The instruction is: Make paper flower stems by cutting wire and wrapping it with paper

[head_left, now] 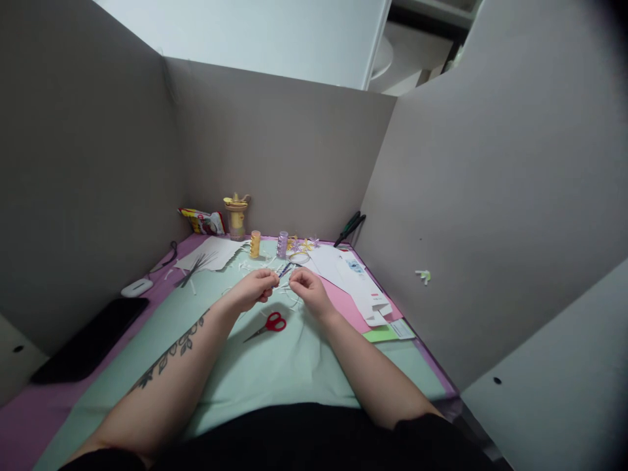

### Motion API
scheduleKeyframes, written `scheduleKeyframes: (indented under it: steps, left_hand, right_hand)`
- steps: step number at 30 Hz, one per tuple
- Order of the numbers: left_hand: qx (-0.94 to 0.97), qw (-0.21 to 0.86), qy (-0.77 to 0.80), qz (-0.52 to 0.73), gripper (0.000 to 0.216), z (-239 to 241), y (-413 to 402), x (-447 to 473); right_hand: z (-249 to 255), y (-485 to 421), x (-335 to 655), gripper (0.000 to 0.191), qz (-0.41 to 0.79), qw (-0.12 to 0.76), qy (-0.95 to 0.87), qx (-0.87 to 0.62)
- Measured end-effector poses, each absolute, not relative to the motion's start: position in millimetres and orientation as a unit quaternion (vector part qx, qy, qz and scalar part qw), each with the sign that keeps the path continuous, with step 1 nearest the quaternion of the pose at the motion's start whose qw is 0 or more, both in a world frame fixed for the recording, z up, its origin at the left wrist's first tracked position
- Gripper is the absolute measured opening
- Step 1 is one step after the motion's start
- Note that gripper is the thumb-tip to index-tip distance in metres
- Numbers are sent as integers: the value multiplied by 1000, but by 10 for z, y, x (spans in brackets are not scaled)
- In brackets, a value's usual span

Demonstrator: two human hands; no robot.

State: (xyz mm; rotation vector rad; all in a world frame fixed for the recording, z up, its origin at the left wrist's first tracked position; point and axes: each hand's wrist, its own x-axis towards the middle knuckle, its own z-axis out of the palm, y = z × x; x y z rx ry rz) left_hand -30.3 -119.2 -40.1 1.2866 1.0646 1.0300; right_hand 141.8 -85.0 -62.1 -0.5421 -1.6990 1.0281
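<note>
My left hand (256, 288) is closed in a pinch over the middle of the table. From its fingertips sticks a thin dark blue strip (285, 269), angled up to the right. Close by on the other side, my right hand (310, 289) has its thumb and fingers pressed together; whatever lies between them is too small to make out. Thin white strands (294, 302) curl below and between the hands. Red-handled scissors (275, 322) lie just in front of them, blades toward the lower left. Behind stand a yellow spool-like tube (255, 244) and a purple one (282, 244).
Yellow and purple star-shaped pieces (307, 244) lie by white papers (338, 271) at right. Dark thin sticks (196, 267) rest on torn paper (218, 252). A black phone-like slab (93, 340) and white case (137, 288) lie left. Grey panels (275, 150) enclose the table.
</note>
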Motion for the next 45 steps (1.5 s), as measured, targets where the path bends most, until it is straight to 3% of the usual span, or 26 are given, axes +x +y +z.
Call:
scheduleKeyframes:
  steps: [4,14,22,33,38,45]
  left_hand:
    - [537,571,453,425,23,-421,-1197,-286]
    - [537,566,457,427,19,-432,-1173,-312]
    - [549,558,452,428,19,-375,-1225,-283]
    - [566,543,457,419,16,-373,-1228,-275]
    - [571,539,460,414,16,-388,-1222,-279]
    - [572,533,465,415,12,-404,-1214,-271]
  right_hand:
    - [-584,-992,1392,9,293,519,-781,-187]
    - [-624,-1074,1316,10,519,534,-640,-189]
    - [-734,-936,1243,21,602,501,-568,-251]
    - [-700,-848,1331,12,485,450,-689,-295]
    - [-711,-832,1339,9,388,502,-715,-294]
    - [-740,-857,1273,7,541,425,-663,-297]
